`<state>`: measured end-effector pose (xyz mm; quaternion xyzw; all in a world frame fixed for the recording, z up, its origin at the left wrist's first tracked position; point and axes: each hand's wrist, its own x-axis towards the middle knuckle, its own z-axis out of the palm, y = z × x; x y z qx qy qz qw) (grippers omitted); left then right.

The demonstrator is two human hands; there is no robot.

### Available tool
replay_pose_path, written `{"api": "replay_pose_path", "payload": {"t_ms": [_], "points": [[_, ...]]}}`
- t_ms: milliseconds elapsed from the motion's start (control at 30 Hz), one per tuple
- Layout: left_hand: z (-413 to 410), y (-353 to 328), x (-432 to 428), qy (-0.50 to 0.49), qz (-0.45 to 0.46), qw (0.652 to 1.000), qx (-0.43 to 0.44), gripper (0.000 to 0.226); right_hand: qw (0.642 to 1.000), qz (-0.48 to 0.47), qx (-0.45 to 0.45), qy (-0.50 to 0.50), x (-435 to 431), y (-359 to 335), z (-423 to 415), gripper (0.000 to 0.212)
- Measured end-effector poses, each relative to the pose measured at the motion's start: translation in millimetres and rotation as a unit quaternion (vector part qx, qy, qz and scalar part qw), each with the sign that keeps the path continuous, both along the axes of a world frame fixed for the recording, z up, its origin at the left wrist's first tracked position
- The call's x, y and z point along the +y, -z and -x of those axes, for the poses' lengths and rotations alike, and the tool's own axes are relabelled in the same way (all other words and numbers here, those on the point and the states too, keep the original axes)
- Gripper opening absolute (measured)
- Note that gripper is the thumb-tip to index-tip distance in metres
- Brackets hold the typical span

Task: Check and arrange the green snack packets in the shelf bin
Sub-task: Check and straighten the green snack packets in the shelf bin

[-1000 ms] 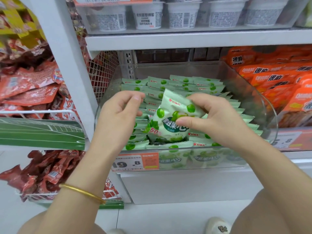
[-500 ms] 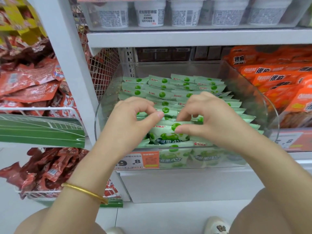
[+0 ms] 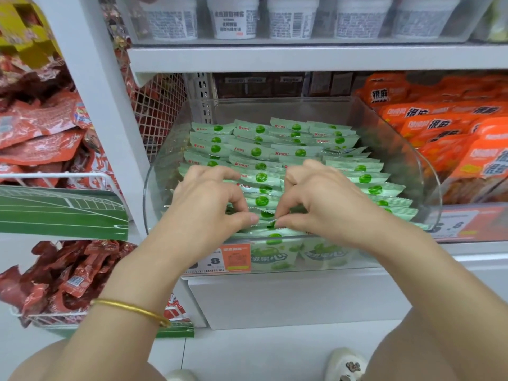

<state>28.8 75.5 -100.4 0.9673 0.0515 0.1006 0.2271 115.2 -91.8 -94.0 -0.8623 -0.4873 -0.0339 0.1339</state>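
Left hand (image 3: 209, 202), right hand (image 3: 327, 199): both pinching the top edge of one pale-green foil snack packet (image 3: 265, 215), between the thumbs, front row of the clear plastic shelf bin (image 3: 427, 171). Step, judged: seating the packet in its row. Next: release and level it with its neighbours.

Open air under the shelf board (image 3: 302, 57) lets a hand into the clear bin (image 3: 428, 174). Green packets (image 3: 255, 152) fill it save a 12 o'clock strip; wire mesh (image 3: 162, 111) blocks 9, orange packs (image 3: 439, 127) 3.
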Motion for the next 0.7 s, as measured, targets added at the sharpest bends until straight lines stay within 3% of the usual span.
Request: {"api": "replay_pose_path", "payload": {"t_ms": [100, 167, 200, 300, 467, 567, 700], "points": [[0, -4, 2, -0.035, 0.032, 0.997, -0.057, 0.014, 0.992, -0.098, 0.078, 0.027, -6, -4, -4, 0.011], [0, -6, 6, -0.048, 0.028, 0.995, -0.088, 0.008, 0.983, -0.158, 0.076, 0.063, -6, -5, -6, 0.006], [-1, -5, 7, -0.045, 0.017, 0.995, -0.085, 0.004, 0.983, -0.156, 0.066, 0.072, -4, -5, -6, 0.006], [-4, 2, 8, -0.022, -0.026, 0.999, -0.035, 0.021, 0.995, -0.069, 0.027, 0.059, 6, -4, -3, 0.015], [-6, 3, 6, -0.018, -0.022, 1.0, 0.012, 0.03, 0.999, 0.011, -0.003, 0.042, 12, -8, -2, 0.019], [-6, 1, 6, -0.018, -0.013, 0.999, 0.034, 0.032, 0.998, 0.01, -0.059, 0.019, 16, -3, 1, 0.016], [-6, 2, 6, -0.019, 0.004, 0.999, 0.043, 0.032, 0.993, -0.066, -0.09, 0.035, 18, 12, 1, 0.016]]}}
